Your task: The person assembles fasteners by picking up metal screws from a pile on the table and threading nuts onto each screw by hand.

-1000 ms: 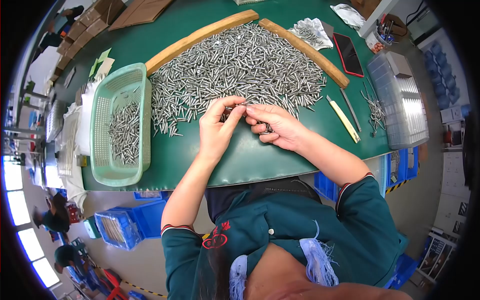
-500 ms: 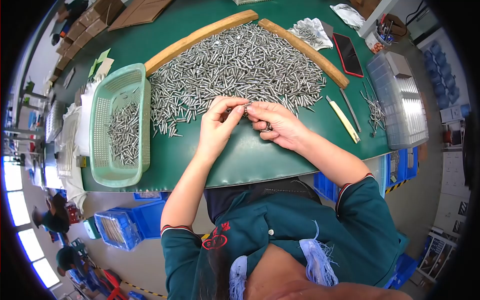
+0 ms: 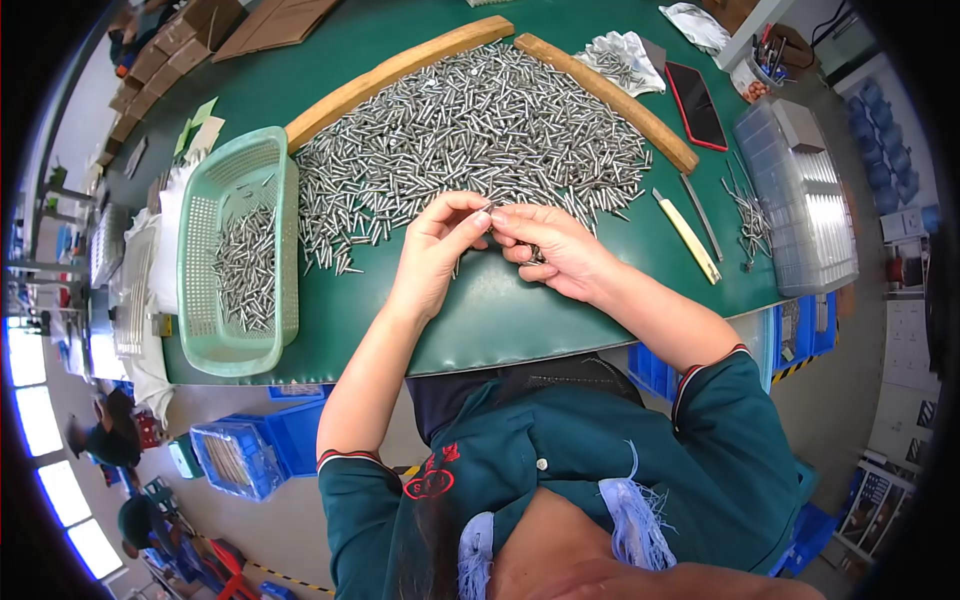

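A broad pile of small metal pins [image 3: 470,130] covers the middle of the green table. Just in front of its near edge, my left hand [image 3: 440,245] is closed in a pinch, its fingertips meeting those of my right hand [image 3: 555,250]. A metal pin lies between the fingertips, mostly hidden. My right hand's other fingers curl around several more pins, which show darkly in the palm. To the left stands a pale green plastic basket [image 3: 190,270] with a smaller heap of the same pins inside.
Two wooden bars [image 3: 400,75] border the pile at the back. On the right lie a yellow utility knife [image 3: 690,238], a red-edged phone [image 3: 697,108], loose long pins [image 3: 750,225] and a clear plastic case [image 3: 800,210]. A white cloth [image 3: 625,60] holds more pins.
My left hand has shifted slightly, with a pin now showing below its fingers. My right hand stays nearly in place, its fingers curled a little more.
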`<action>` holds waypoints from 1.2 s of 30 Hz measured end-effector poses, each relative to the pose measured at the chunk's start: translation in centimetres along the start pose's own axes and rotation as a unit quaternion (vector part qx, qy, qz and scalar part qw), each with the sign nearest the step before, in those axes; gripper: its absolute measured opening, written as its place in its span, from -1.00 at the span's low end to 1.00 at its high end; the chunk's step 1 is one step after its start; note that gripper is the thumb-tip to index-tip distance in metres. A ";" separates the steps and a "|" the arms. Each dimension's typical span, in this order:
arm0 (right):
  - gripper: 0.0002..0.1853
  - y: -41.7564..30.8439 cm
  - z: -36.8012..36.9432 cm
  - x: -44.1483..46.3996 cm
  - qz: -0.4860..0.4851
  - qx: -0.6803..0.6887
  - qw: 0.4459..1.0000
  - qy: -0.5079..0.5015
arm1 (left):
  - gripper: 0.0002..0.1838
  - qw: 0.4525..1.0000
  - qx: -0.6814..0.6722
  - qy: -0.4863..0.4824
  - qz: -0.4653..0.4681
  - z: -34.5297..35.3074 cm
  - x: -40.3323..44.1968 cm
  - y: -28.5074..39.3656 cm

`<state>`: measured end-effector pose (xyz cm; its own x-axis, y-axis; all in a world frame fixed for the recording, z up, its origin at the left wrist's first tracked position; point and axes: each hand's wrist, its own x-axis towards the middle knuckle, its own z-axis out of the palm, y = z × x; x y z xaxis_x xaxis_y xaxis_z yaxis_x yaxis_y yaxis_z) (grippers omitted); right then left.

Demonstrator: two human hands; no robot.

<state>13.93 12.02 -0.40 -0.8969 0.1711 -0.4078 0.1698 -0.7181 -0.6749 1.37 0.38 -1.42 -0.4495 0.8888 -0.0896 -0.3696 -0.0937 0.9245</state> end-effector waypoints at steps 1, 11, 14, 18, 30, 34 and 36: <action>-0.83 0.0 0.0 0.0 -0.001 -0.002 1.000 0.000 | -0.85 1.000 -0.002 0.000 -0.003 0.0 0.0 0.0; -0.73 0.1 0.0 -0.1 -0.043 -0.089 0.995 0.000 | -0.86 0.949 0.275 0.032 0.152 -0.2 0.0 -0.2; -0.69 -0.6 0.4 -0.3 -0.008 -0.048 0.999 0.001 | -0.75 0.865 0.416 0.041 0.278 0.7 -0.4 0.4; -0.68 -0.7 -0.4 0.0 0.063 0.099 0.993 -0.031 | -0.70 0.839 0.441 0.043 0.315 0.8 -0.3 0.3; -0.65 -1.0 0.0 -0.4 0.019 0.033 0.998 -0.046 | -0.82 0.871 0.360 0.097 0.320 -0.8 -0.3 1.4; -0.68 -1.2 -0.3 -0.2 -0.008 0.108 0.992 -0.071 | -0.87 0.847 0.443 0.181 0.232 -1.5 -0.5 2.9; -0.67 -1.4 -0.4 -0.2 -0.023 0.101 0.993 -0.061 | -0.84 0.813 0.532 0.142 0.189 -2.6 -0.4 2.7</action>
<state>14.04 13.26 0.32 -0.9467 0.1330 -0.2933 0.0529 -0.8340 -0.5492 -1.54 -1.36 0.13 -0.5919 0.7337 0.3337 0.6843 0.2387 0.6891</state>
